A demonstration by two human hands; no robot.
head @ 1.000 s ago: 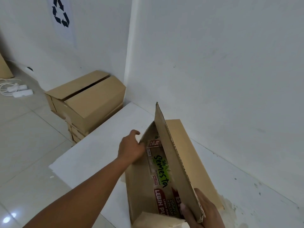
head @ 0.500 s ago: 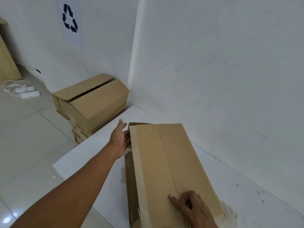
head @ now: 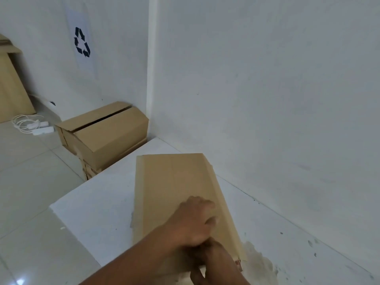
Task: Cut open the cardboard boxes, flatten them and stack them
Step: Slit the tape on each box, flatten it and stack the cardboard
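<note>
Head view: a flattened, smooth brown cardboard box (head: 174, 182) is laid on the white table (head: 92, 202). The left hand (head: 193, 221) and right hand (head: 213, 262) are seen blurred at its near end; their grip cannot be told.

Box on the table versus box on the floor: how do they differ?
The table box lies pressed flat under the left hand; the floor box stands full-height, top flaps gaping. The table box rests on the white table; the floor box on flattened cardboard. Both brown.

Recycling sign (head: 82, 42) on the wall (head: 267, 79); possibly a power strip (head: 42, 131) on the floor (head: 24, 182).
</note>
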